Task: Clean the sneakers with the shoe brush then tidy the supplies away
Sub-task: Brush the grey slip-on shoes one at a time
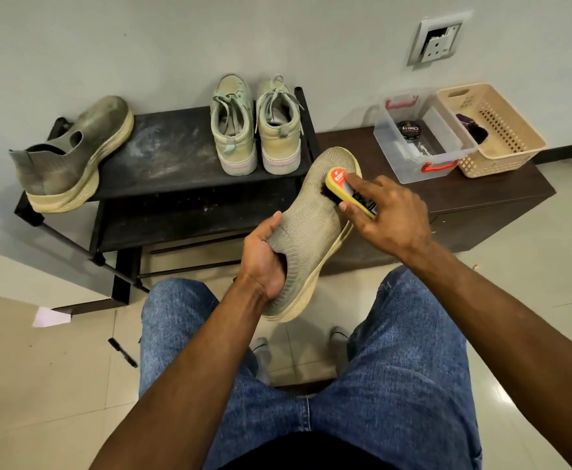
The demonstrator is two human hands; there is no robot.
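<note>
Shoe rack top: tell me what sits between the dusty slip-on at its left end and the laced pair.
Head view: nothing sits between the dusty slip-on and the laced pair; only the shoe rack top shows there, smeared with pale dust.

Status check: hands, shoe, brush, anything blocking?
Left hand grips knit sneaker at the heel collar. Right hand presses shoe brush on the toe. Nothing in the way.
</note>
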